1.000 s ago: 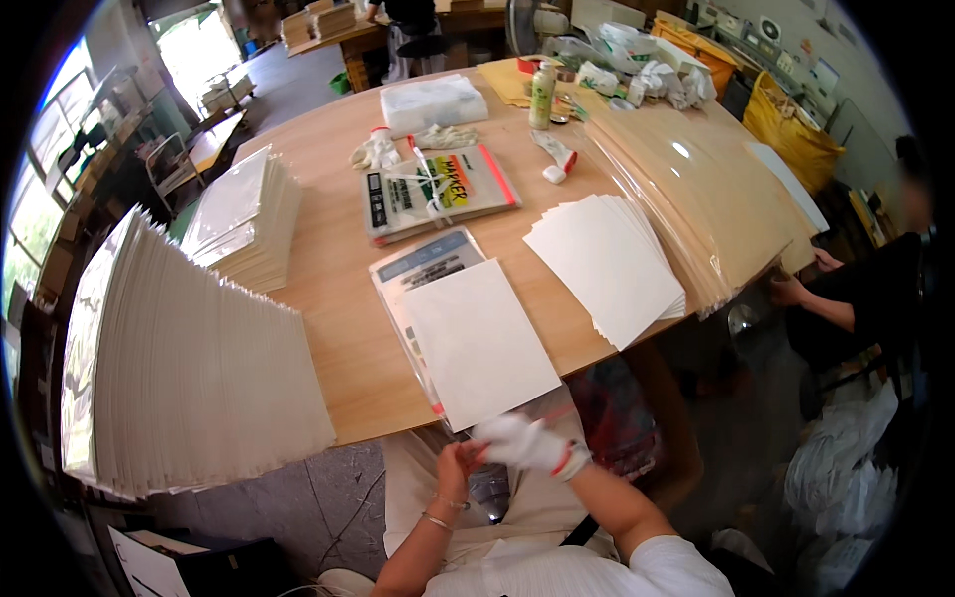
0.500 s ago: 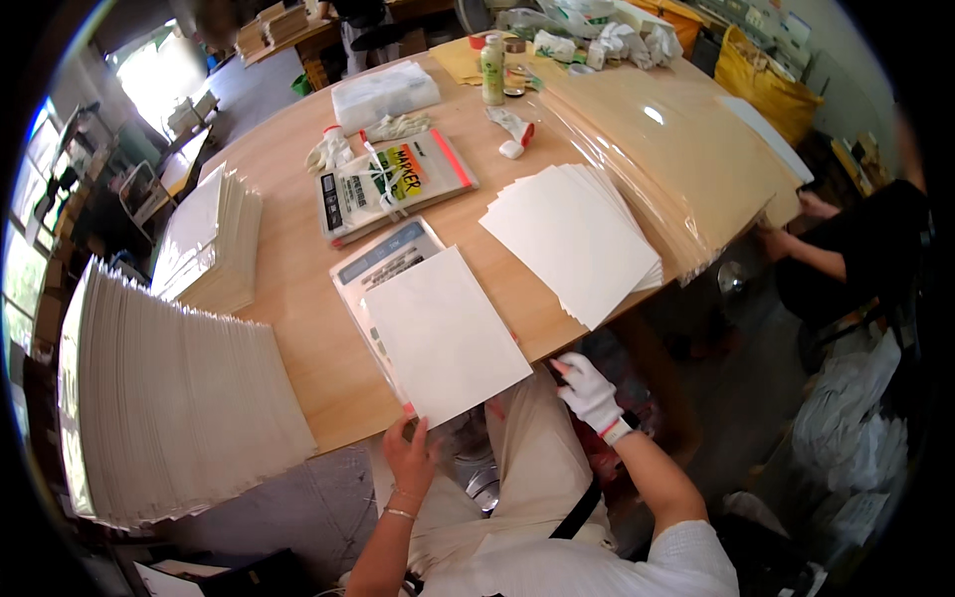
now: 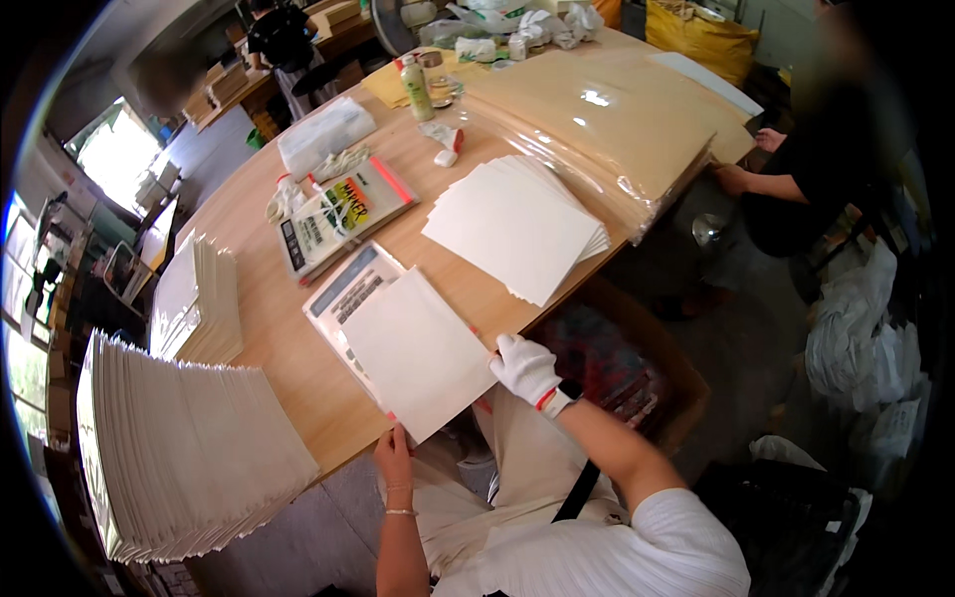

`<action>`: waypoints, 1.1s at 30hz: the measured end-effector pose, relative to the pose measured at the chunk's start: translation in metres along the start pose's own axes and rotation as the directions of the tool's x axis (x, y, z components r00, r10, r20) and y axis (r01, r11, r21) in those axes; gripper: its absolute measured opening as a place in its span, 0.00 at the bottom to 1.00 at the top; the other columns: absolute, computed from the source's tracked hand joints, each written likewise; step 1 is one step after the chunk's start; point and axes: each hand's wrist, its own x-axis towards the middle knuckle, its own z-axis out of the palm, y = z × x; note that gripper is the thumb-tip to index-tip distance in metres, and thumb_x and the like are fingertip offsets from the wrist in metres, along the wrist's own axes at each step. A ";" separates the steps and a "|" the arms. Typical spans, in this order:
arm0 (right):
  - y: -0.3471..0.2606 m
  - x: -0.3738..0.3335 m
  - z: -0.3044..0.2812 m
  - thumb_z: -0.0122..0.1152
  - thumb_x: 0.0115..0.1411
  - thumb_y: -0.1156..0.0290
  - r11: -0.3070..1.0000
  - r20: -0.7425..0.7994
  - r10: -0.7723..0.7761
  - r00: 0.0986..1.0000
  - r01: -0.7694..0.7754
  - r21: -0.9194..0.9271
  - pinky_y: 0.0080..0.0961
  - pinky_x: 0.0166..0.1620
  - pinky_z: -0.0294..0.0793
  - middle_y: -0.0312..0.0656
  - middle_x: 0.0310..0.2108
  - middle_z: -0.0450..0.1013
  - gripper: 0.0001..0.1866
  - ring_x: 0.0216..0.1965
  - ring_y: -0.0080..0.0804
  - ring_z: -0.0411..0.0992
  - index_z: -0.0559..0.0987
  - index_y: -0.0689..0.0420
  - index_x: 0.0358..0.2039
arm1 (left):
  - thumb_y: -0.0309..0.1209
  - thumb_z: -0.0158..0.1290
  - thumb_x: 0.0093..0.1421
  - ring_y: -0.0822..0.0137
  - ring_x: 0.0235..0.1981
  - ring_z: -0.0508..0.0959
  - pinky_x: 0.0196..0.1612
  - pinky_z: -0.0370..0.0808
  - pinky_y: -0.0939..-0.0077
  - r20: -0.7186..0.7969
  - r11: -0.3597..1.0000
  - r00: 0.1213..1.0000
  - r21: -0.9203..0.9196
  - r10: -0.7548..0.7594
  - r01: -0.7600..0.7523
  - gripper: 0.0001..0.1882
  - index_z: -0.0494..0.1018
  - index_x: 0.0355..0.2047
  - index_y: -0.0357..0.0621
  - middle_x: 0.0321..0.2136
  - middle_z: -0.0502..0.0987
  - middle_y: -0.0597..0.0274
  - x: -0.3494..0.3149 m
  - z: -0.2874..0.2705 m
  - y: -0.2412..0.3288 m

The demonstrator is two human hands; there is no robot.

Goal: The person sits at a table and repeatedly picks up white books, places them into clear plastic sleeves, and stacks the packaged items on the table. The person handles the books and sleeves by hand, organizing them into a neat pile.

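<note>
One bare left hand (image 3: 394, 456) and one right hand (image 3: 524, 368), wearing a white knitted glove with a red-edged cuff, are resting apart from each other at the near edge of a smooth, wood-grained bench (image 3: 267, 303). Between them, one stiff, matte white rectangular sheet (image 3: 420, 348) is lying askew over one flat, printed plastic packet (image 3: 346, 282). The left fingers are touching around the packet's near corner; the gloved fingers are curling at the sheet's right-hand corner. Whether either hand is gripping, I cannot tell.

Beyond, one glossy plastic bag (image 3: 370, 197) with a red strip is lying flat. To its right, one stack of white sheets (image 3: 512, 229) is fanning out, its exact count unclear. Two thick white piles are standing at left: one tall pile (image 3: 194, 438), ridged along its edges, and one smaller pile (image 3: 194, 303). One slim green bottle (image 3: 416, 88) is standing farther back.
</note>
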 end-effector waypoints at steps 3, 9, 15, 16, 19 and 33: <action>0.006 -0.016 0.017 0.53 0.50 0.64 0.917 0.083 0.182 0.980 -0.199 0.344 0.40 0.30 0.68 0.45 0.24 0.71 0.12 0.26 0.44 0.71 0.66 0.56 0.32 | 0.36 0.47 0.59 0.75 0.13 0.70 0.14 0.64 0.83 0.127 0.837 0.950 -0.451 -0.285 0.311 0.09 0.66 0.32 0.44 0.18 0.69 0.69 -0.012 0.007 0.004; 0.010 -0.075 0.032 0.50 0.54 0.70 0.766 0.229 -0.113 0.967 -0.061 0.640 0.25 0.28 0.65 0.39 0.21 0.65 0.14 0.21 0.28 0.64 0.69 0.59 0.42 | 0.35 0.48 0.58 0.75 0.15 0.68 0.16 0.65 0.83 0.285 0.943 0.956 -0.333 0.073 0.027 0.12 0.63 0.39 0.42 0.20 0.68 0.66 -0.036 -0.042 0.050; -0.093 -0.057 -0.015 0.47 0.53 0.76 0.399 0.380 -0.304 0.874 -0.245 0.883 0.15 0.28 0.66 0.33 0.28 0.68 0.18 0.25 0.16 0.64 0.69 0.62 0.46 | 0.31 0.49 0.57 0.74 0.18 0.70 0.21 0.69 0.78 0.178 0.812 0.850 0.253 0.496 -0.527 0.13 0.63 0.40 0.38 0.19 0.68 0.66 -0.112 -0.137 0.190; -0.125 -0.041 -0.034 0.47 0.53 0.77 0.408 0.329 -0.368 0.870 -0.166 0.897 0.15 0.28 0.66 0.34 0.28 0.68 0.18 0.25 0.16 0.65 0.69 0.63 0.46 | 0.30 0.49 0.57 0.74 0.19 0.70 0.21 0.70 0.78 0.162 0.770 0.837 0.332 0.523 -0.546 0.12 0.64 0.40 0.39 0.20 0.68 0.65 -0.127 -0.153 0.204; -0.239 -0.002 -0.080 0.48 0.54 0.76 0.241 0.215 -0.612 0.761 -0.079 0.967 0.15 0.33 0.67 0.34 0.29 0.68 0.19 0.29 0.16 0.65 0.67 0.64 0.48 | 0.26 0.50 0.55 0.73 0.18 0.72 0.19 0.71 0.80 -0.281 0.825 0.805 -0.073 0.522 -0.561 0.13 0.64 0.41 0.36 0.21 0.69 0.64 -0.155 -0.250 0.216; -0.446 0.003 -0.085 0.47 0.58 0.65 0.069 0.084 -0.863 0.499 -0.049 0.996 0.21 0.30 0.68 0.42 0.25 0.72 0.12 0.25 0.24 0.70 0.75 0.59 0.30 | 0.37 0.44 0.57 0.66 0.48 0.66 0.52 0.60 0.77 -0.485 0.792 0.653 0.155 0.582 -0.591 0.21 0.66 0.45 0.34 0.43 0.69 0.59 -0.081 -0.520 0.166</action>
